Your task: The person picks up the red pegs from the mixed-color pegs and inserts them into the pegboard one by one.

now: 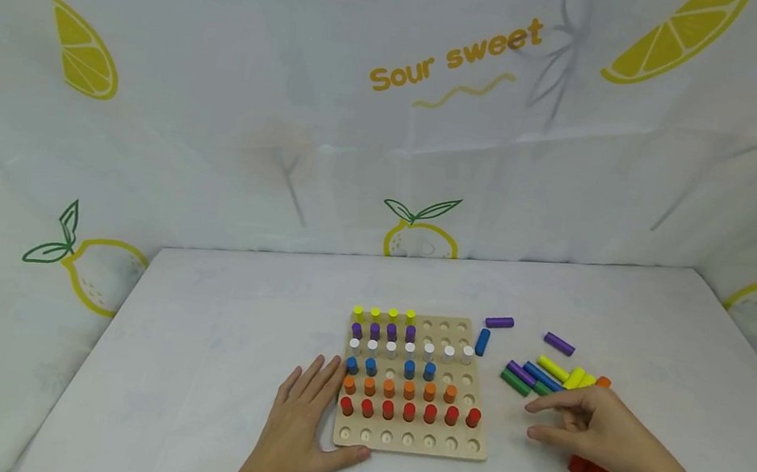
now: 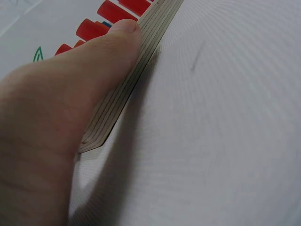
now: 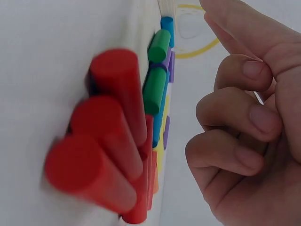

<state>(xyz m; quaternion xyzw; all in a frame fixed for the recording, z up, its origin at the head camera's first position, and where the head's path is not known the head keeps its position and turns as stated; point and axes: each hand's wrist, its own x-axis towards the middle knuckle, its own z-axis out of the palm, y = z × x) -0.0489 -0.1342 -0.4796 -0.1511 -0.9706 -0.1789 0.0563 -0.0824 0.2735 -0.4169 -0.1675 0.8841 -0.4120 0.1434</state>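
A wooden peg board point(image 1: 409, 448) lies on the white-covered table, bearing rows of yellow, purple, white, blue, orange and red pegs point(image 1: 408, 412); its front row of holes is bare. My left hand point(image 1: 301, 428) rests at the board's left side with straight fingers, and its thumb point(image 2: 113, 49) presses the front edge. To the right of the board, my right hand point(image 1: 602, 433) hovers over a pile of loose pegs, thumb and index finger extended and apart, the other fingers curled in, holding nothing. Loose red pegs point(image 3: 99, 165) lie beside it, partly hidden in the head view.
Left of the right hand lie loose green point(image 1: 515, 382), blue point(image 1: 541, 376) and yellow pegs point(image 1: 553, 368). Farther back are a purple peg point(image 1: 559, 344) and another purple peg point(image 1: 499, 322). A blue peg point(image 1: 482, 342) lies close to the board's right edge. A lemon-print cloth point(image 1: 255, 128) hangs behind.
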